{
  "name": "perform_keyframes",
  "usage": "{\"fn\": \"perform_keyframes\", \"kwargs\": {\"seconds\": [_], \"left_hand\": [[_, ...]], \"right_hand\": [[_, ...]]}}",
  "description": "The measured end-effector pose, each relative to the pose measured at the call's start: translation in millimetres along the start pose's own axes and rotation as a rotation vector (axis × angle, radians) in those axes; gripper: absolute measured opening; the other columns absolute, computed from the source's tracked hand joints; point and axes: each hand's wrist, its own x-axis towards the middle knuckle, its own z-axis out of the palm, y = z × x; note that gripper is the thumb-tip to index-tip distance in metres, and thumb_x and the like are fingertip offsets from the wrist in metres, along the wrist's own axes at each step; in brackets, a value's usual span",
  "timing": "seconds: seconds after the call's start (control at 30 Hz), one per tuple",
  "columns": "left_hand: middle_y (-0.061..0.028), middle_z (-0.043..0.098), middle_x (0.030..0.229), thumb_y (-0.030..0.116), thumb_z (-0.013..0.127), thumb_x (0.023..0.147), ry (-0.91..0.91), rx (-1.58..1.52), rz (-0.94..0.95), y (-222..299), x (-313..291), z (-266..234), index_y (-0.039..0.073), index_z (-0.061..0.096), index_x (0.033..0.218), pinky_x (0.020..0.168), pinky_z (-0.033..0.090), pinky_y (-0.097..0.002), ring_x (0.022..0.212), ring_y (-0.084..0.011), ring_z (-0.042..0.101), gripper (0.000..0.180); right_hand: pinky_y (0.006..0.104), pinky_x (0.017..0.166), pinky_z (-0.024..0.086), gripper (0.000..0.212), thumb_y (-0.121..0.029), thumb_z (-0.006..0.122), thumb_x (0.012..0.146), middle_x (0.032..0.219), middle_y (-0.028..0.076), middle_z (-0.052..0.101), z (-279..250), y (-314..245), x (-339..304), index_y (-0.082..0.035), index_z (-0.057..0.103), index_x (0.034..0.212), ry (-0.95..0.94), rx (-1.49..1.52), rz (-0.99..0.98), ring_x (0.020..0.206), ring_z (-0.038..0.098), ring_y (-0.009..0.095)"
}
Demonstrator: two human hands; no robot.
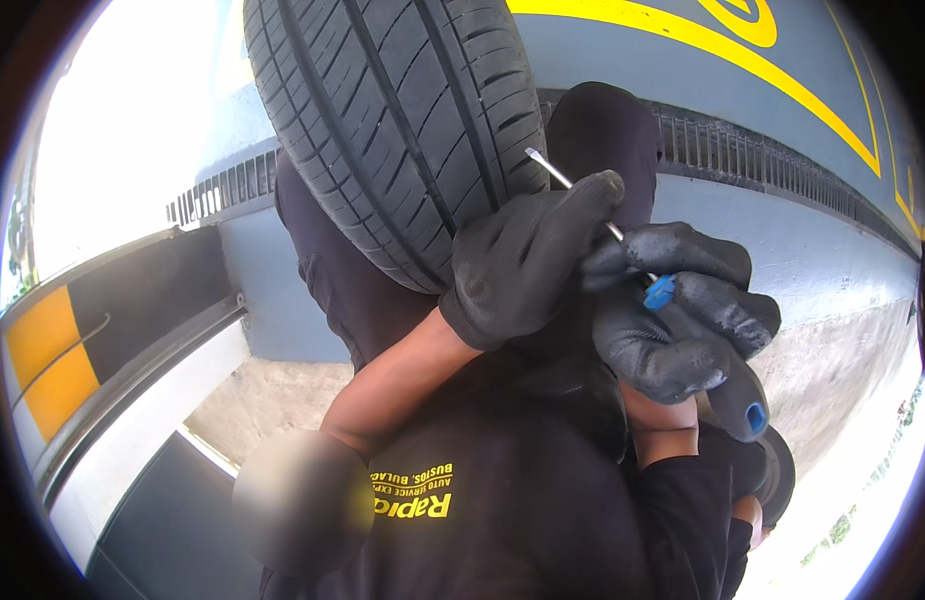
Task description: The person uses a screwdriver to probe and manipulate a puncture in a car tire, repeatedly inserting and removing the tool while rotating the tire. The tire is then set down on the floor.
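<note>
Closest to the lens, the right hand (683, 330) in a black work glove was curled fully shut, its fingers (718, 305) wrapped round the blue-and-dark handle of a thin-shafted screwdriver (568, 182). Only a blue collar and the blue butt of the handle peeped out of the fist. The left hand (523, 265), gloved alike, lay with its fingers bent loosely over the metal shaft and its palm against the car tyre (403, 120), steadying rather than gripping. The flat tip stood just clear of the left fingertips, pointing up and left across the tread near one of the long grooves.

Working that tip well seemed to call for the left hand staying as a brace on the rubber. The right wrist could then make short, controlled pushes away from the fingers, so that a slip would run along the groove and not into the glove.

Whether the tip touched the tread could not be told. Most of the handle was buried in the fist, and the tyre was cut off at the top edge with no rim showing. Below the arms, a dark shirt (503, 520) hid the ground, beside a blurred patch that could not be made out. Beyond lay a blue floor (783, 230) with yellow lines and a drain grating (743, 150), bleached by glare at both edges.
</note>
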Motion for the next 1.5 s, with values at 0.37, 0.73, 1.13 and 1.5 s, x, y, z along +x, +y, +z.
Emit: {"fn": "perform_keyframes", "kwargs": {"seconds": [0.37,0.73,1.13,1.5], "left_hand": [[-0.0118,0.072,0.117,0.006,0.070,0.081,-0.043,-0.047,-0.046,-14,-19,7,-0.001,0.060,0.135,0.071,0.060,-0.0335,0.089,-0.0242,0.073,0.055],[-0.0116,0.072,0.115,0.008,0.071,0.081,-0.030,-0.067,-0.068,-8,-21,-5,0.001,0.061,0.134,0.072,0.059,-0.0344,0.087,-0.0251,0.072,0.055],[-0.0159,0.074,0.104,-0.002,0.068,0.085,0.054,0.070,0.018,4,-16,-3,-0.004,0.066,0.121,0.072,0.060,-0.0375,0.089,-0.0314,0.075,0.036],[-0.0132,0.075,0.100,-0.001,0.075,0.080,0.115,0.038,-0.107,18,-23,-51,-0.002,0.064,0.127,0.071,0.059,-0.0353,0.082,-0.0280,0.074,0.049]], "right_hand": [[0.0401,0.062,0.064,0.048,-0.055,0.044,0.105,0.099,0.022,0.061,-11,2,-1,-0.007,0.043,0.109,-0.269,0.029,-0.136,0.073,0.070,0.030],[0.0340,0.047,0.054,0.037,-0.040,0.043,0.107,0.093,0.021,0.062,-3,8,3,-0.004,0.048,0.100,-0.216,0.238,0.012,0.058,0.064,0.026],[0.0236,0.029,0.030,0.036,-0.030,0.044,0.108,0.073,0.015,0.051,35,26,12,-0.004,0.051,0.083,0.411,0.651,0.225,0.039,0.042,0.019],[0.0353,0.071,0.059,0.017,-0.017,0.059,0.094,0.092,0.019,0.071,10,-25,-4,-0.004,0.058,0.083,-0.376,0.266,0.019,0.075,0.070,0.029]]}}
